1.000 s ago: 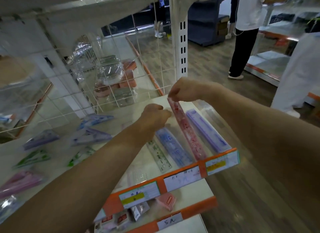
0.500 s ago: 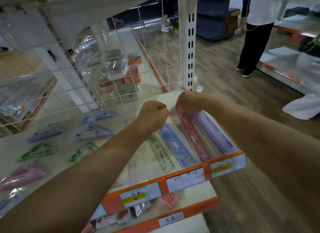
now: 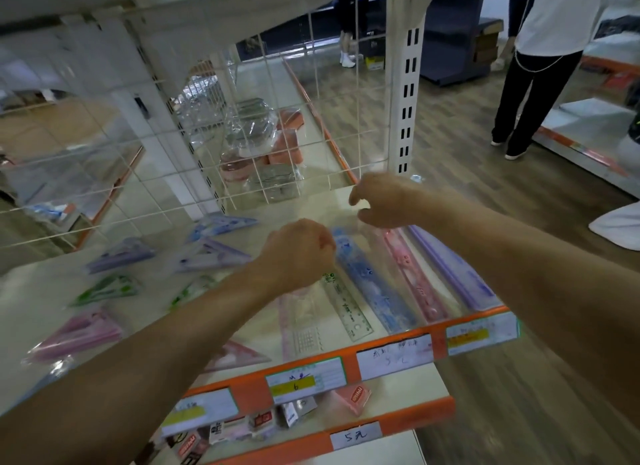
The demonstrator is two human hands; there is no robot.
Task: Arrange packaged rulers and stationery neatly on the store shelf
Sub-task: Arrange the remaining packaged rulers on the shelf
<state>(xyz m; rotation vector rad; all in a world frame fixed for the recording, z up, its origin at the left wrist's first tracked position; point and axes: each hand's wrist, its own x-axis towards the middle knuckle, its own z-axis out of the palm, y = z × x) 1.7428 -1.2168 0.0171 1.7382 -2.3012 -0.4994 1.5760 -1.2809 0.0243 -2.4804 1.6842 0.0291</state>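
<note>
The white shelf [image 3: 277, 212] runs from a wire grid at the back to an orange front rail. The right hand [image 3: 384, 201] hovers over the far end of the pink ruler [image 3: 415, 284], its fingers loosely bent and apart, gripping nothing. The left hand [image 3: 298, 253] is balled above the far end of the clear ruler [image 3: 346, 305]; whether its fingers pinch anything cannot be told. A blue ruler [image 3: 374, 291] lies between those two, and a purple ruler [image 3: 453, 274] lies rightmost. Bagged set squares [image 3: 117, 255] lie scattered to the left. Price labels [image 3: 394, 354] sit on the rail.
</note>
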